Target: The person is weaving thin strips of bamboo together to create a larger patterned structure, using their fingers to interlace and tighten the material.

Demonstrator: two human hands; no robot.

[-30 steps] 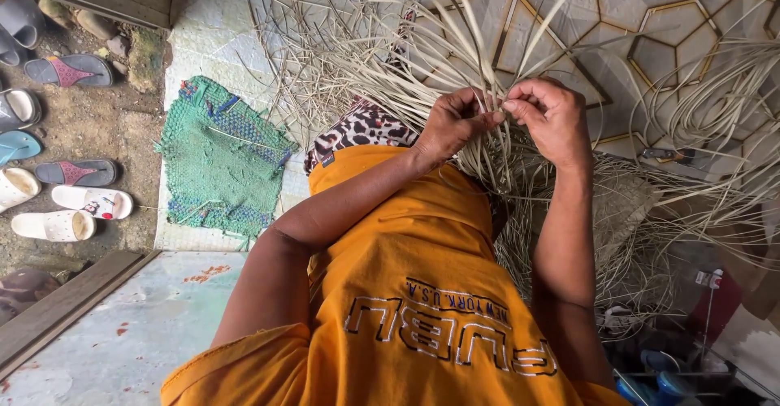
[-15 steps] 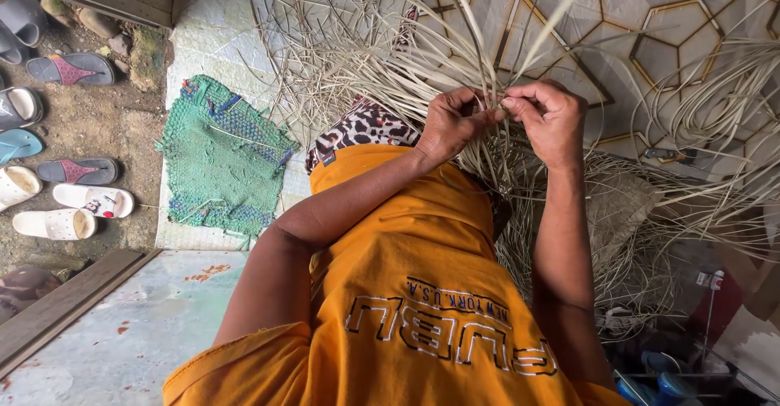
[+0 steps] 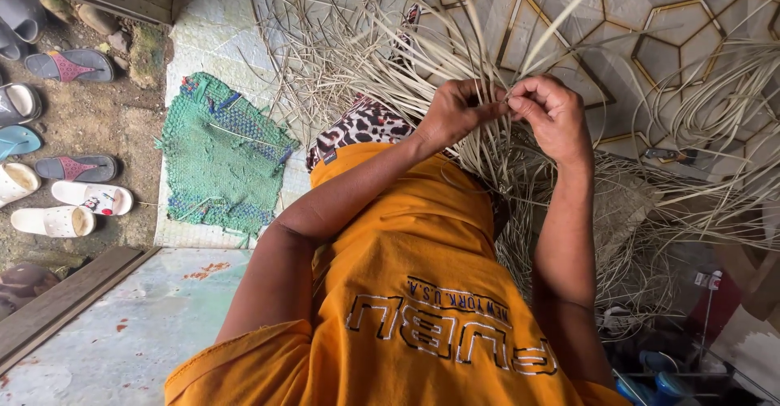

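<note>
Both hands have pulled a bit closer together, left hand (image 3: pixel 455 113) and right hand (image 3: pixel 552 113) each pinching thin pale straw strips (image 3: pixel 487 150) from the tangled pile above the orange lap, so weaving goes on.

One camera, worn on the person's head, is looking steeply down over the orange shirt (image 3: pixel 422 292) toward the floor. It is sitting close to both hands, the left hand (image 3: pixel 459 113) and the right hand (image 3: pixel 556 113), which are filling the upper middle. The green mat (image 3: pixel 223 154) and sandals (image 3: pixel 69 203) are lying farther off at the left edge.
</note>
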